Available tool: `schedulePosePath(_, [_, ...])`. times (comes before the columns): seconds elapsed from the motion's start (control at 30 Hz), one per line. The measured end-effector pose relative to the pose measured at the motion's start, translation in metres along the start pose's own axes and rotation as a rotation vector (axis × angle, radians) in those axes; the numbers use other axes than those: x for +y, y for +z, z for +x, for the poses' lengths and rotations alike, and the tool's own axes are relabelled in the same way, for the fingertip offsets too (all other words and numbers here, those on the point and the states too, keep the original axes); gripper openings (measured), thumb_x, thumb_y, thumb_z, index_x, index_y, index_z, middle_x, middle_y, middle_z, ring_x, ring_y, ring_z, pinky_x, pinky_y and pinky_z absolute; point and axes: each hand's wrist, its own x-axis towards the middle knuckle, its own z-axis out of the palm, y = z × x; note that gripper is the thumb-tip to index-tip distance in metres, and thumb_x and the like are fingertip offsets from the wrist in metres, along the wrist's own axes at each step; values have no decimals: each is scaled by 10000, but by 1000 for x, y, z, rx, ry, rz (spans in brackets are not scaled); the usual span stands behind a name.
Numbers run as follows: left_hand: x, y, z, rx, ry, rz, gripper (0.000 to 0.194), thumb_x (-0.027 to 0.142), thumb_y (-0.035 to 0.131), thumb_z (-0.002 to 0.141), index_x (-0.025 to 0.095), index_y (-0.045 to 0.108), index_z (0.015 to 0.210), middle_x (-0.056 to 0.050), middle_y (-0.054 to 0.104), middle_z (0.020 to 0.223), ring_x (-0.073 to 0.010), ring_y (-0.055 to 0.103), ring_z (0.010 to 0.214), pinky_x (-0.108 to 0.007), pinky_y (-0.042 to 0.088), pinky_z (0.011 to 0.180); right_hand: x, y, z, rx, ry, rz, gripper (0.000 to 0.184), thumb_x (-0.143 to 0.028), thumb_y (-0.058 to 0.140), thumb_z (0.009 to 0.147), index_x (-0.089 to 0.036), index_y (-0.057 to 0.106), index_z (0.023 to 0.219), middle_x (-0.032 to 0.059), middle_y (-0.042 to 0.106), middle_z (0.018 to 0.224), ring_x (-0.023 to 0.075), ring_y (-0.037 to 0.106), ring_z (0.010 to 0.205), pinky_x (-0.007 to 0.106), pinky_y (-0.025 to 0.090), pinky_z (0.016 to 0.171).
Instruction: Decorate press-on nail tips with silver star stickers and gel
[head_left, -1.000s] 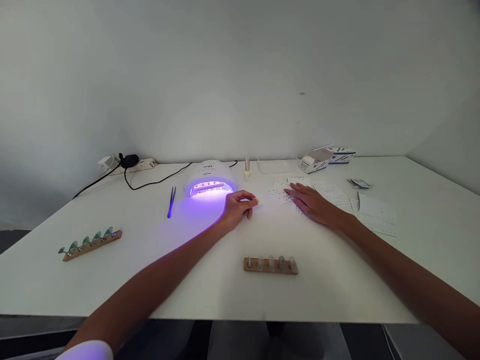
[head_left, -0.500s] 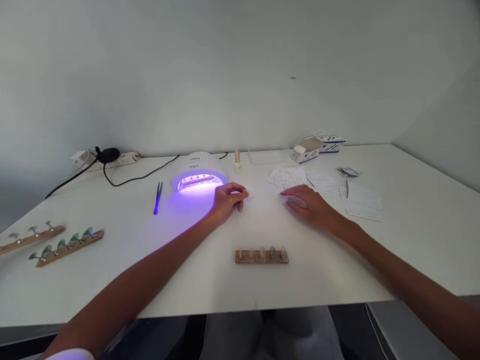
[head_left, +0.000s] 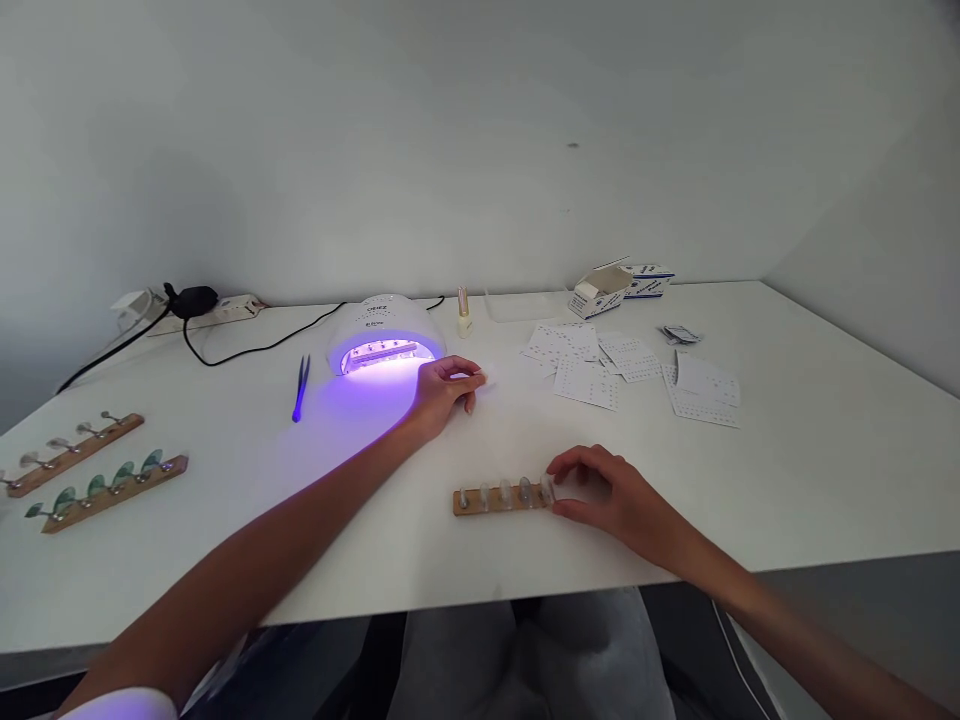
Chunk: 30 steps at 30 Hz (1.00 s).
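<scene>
A white desk (head_left: 787, 480) fills the lower half of the frame. At centre, near the back wall, a domed nail lamp (head_left: 384, 340) glows violet. Printed sheets (head_left: 600, 365) lie scattered at right of centre, with two small boxes (head_left: 615, 285) behind them. At the far left edge lie two wooden strips (head_left: 97, 470) carrying nail tips. Low in the middle lies a short wooden holder (head_left: 501, 497) with clear tips. The right hand (head_left: 607, 495) curls loosely around its right end, fingertips touching it. The left hand (head_left: 442, 388), fingers curled closed, rests just right of the lamp's mouth, pinching something pale and small. Tweezers (head_left: 301, 386) lie left of the lamp.
</scene>
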Motion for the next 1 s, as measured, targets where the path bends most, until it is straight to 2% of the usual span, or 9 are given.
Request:
schedulePosePath(0.2, [1,0,-1,-8,2,9,240,215,814,576,114,638,703,28,552,476,-93,496,334,-238,387,389,3,7,9,4,-105,-5,128,-347,704,759,-282,653,856,-12,666,927,217,536,914,422,356,896])
schedulePosePath(0.33, [1,0,-1,-7,1,-3,258,221,820,569,115,634,714,8,605,595,-83,506,345,-246,394,388,5,9,14,14,-70,12,66,-321,701,746,-276,679,789,-13,680,915,216,538,908,430,336,910])
schedulePosePath(0.43, [0,0,-1,-3,1,-11,267,223,821,564,115,633,718,-1,622,667,-83,516,352,-249,389,382,2,7,17,-16,-8,67,47,-302,708,715,-266,708,744,1,684,899,215,530,897,383,383,839])
schedulePosePath(0.6, [-1,1,-2,-2,6,-12,257,221,815,570,111,631,712,8,611,628,-74,503,346,-244,387,388,-4,4,21,-57,65,82,76,-315,730,671,-243,723,694,19,679,871,204,511,840,338,399,750])
schedulePosePath(0.73, [-2,0,-1,0,11,-1,257,233,812,573,110,639,720,16,597,576,-72,493,340,-245,395,394,-2,-4,28,-59,61,120,142,-345,762,638,-229,723,708,11,655,778,154,480,686,297,381,634])
schedulePosePath(0.83, [-3,0,0,18,27,21,275,222,801,594,106,682,814,4,620,612,-71,498,351,-252,411,411,-2,-15,45,-9,81,114,221,-409,761,644,-219,730,753,-4,621,668,124,453,580,272,343,546])
schedulePosePath(0.9, [-2,0,-1,40,54,44,287,224,788,622,101,696,864,7,611,578,-74,496,353,-252,414,415,-4,-20,64,42,30,132,218,-410,747,663,-204,718,730,9,653,689,129,513,604,263,371,552])
schedulePosePath(1.0, [-2,2,-2,85,129,96,216,253,757,682,93,694,812,32,538,461,-73,468,341,-242,399,405,-8,-19,99,104,-59,186,186,-361,731,681,-190,697,745,22,686,732,144,587,666,257,426,589])
